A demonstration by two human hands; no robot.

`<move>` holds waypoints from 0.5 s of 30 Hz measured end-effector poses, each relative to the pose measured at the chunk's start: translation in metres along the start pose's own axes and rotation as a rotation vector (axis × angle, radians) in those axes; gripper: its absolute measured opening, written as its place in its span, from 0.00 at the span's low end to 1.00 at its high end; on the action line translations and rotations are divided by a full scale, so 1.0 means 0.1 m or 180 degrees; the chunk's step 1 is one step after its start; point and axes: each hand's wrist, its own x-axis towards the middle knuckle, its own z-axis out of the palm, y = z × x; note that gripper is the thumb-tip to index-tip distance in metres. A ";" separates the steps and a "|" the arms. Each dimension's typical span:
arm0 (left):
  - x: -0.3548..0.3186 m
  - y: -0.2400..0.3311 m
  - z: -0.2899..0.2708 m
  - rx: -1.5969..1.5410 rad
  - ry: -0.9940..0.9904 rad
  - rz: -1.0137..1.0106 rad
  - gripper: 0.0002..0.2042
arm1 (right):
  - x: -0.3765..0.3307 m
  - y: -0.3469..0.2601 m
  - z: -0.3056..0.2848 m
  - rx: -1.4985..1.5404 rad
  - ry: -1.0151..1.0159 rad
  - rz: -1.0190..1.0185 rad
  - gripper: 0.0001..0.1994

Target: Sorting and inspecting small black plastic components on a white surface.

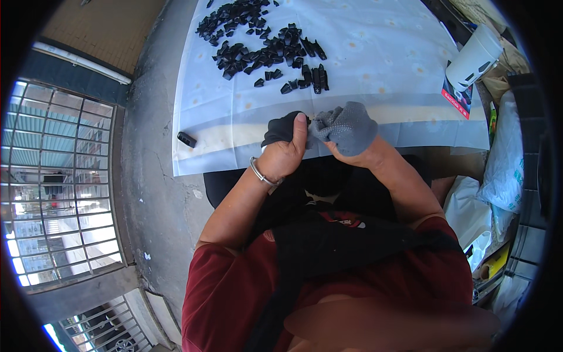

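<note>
Both hands meet just over the near edge of the table. My left hand (285,141) is closed, its bare thumb lying along black fabric that covers the fingers and looks like a glove. A grey glove with small dots covers my right hand (347,128), whose fingers are curled in against the left thumb. Anything pinched between the hands is too small or hidden to make out. Beyond them lies a loose spread of small black plastic parts (258,57), with a few longer black pieces (317,79) at its near right side.
A pale flowered cloth (352,64) covers the table. One black part (186,139) lies alone near the left corner. At the right edge a white cylindrical container (474,57) stands by a red card (458,101). Plastic bags (503,161) fill the right side; a barred window (64,182) is at left.
</note>
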 end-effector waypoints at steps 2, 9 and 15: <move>-0.03 0.02 -0.01 0.0133 -0.0063 0.0023 0.15 | 0.01 -0.06 0.03 -0.0022 -0.0026 -0.0055 0.05; 0.07 0.00 -0.26 0.1109 -0.0519 0.0224 0.17 | 0.09 0.09 -0.17 0.0163 -0.0700 0.0614 0.11; 0.61 -0.42 -0.14 0.2248 0.0641 0.0303 0.13 | 0.46 0.49 0.06 -0.0673 -0.0070 0.1905 0.14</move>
